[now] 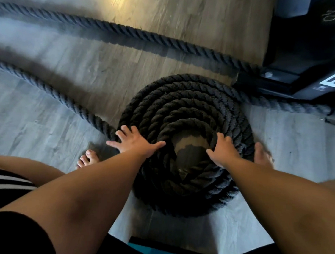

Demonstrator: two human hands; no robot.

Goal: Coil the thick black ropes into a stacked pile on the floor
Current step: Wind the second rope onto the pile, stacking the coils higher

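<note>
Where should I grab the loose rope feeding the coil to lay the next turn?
Grip the loose rope just left of the coil, from above with the left hand: it lies on the floor there, curving into the outer turn.

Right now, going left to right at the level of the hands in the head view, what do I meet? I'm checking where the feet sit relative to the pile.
Left foot → left hand → open middle of the rope coil → right hand → right foot.
</note>
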